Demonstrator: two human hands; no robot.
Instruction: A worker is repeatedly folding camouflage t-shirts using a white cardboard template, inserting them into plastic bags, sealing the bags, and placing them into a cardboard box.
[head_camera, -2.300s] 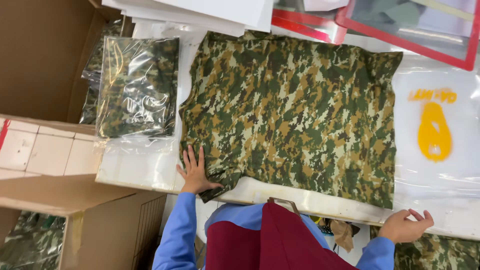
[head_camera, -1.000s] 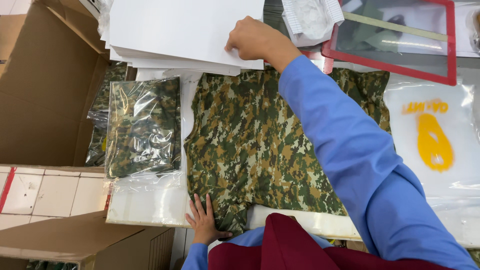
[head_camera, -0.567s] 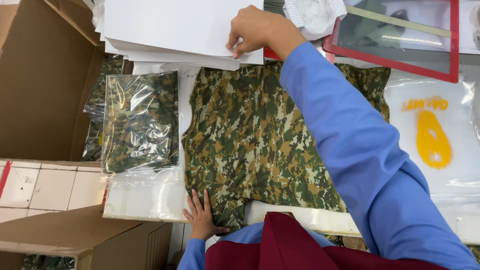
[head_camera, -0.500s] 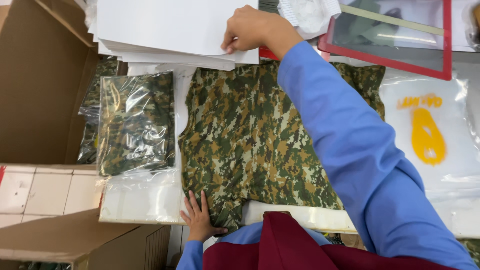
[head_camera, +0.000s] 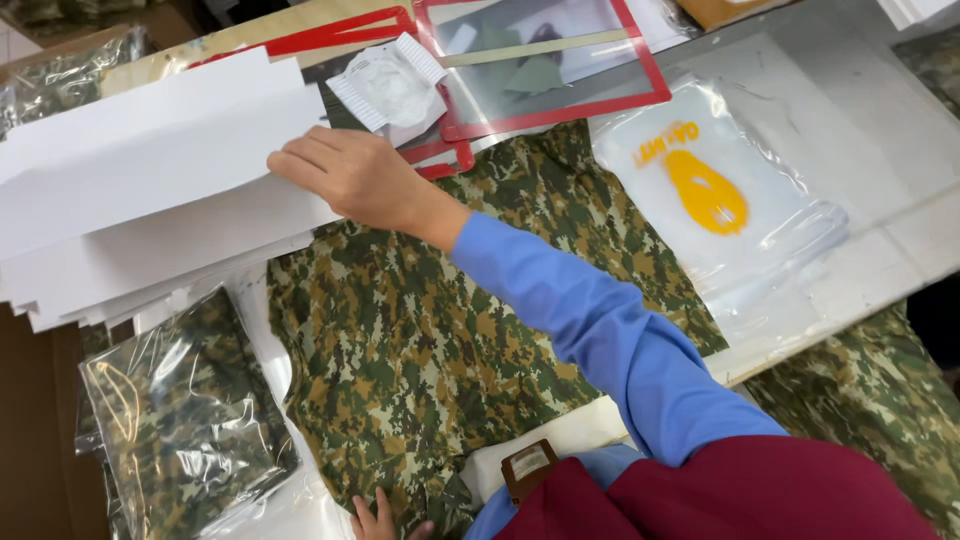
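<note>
Fingers of my right hand (head_camera: 355, 180) lie curled on the edge of the stack of white card sheets (head_camera: 150, 200) at the upper left of the frame, thumb tucked out of sight beneath, so I judge I am pinching the top sheet, though the grip itself is not plain. The camouflage shirt (head_camera: 430, 340) lies spread flat in the middle of the frame, under my blue sleeve (head_camera: 610, 340). As I judge it, I am at the step of taking one sheet off the stack; the next move calls for parting a single sheet from the ones below and bringing it over the shirt without creasing it.

My left hand (head_camera: 378, 518) shows only as fingertips at the bottom edge, resting flat on the shirt's hem; the rest is cut off. The bagged camouflage garment (head_camera: 180, 440) at lower left is blurred by glare. My sleeve hides part of the shirt.
</note>
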